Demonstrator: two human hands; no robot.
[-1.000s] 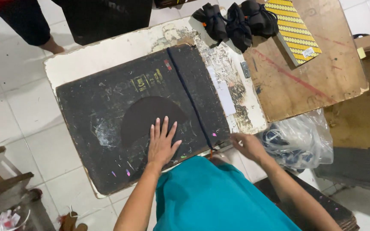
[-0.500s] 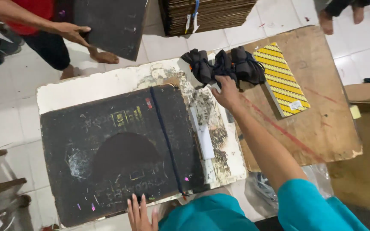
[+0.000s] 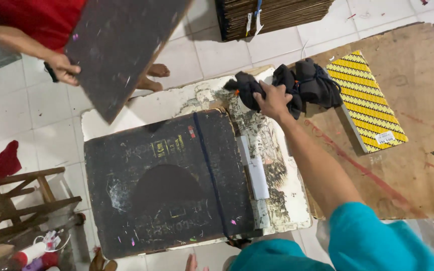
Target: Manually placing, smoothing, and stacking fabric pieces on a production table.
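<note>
The bundle of black fabric pieces [image 3: 297, 85] lay at the far edge of the work surface, straddling the paint-crusted white board [image 3: 282, 200] and the brown plywood sheet [image 3: 403, 150]. The person's right hand [image 3: 273, 100] rested on top of the nearer pieces with its fingers curled down into the cloth; it appeared to be closing on one piece, though nothing was lifted clear yet. Just beside the bundle, to the right, lay a flat pad with a yellow and black zigzag pattern [image 3: 365, 103], tilted on the plywood.

Nearer the person, the large black printing plate [image 3: 169, 183] lay flat on the white board, marked with a dark half-round shape and divided by a dark blue line; no cloth lay on it, so by the look of things a piece was only being fetched and any placing remained to do. Only the fingertips of the left hand [image 3: 192, 262] showed at the bottom edge, spread and holding nothing visible.

Across the board, another person in a red top held a second dark board [image 3: 121, 45] up at a tilt, one hand [image 3: 64, 70] gripping its edge. A wooden stool [image 3: 16, 200] stood to the left.
</note>
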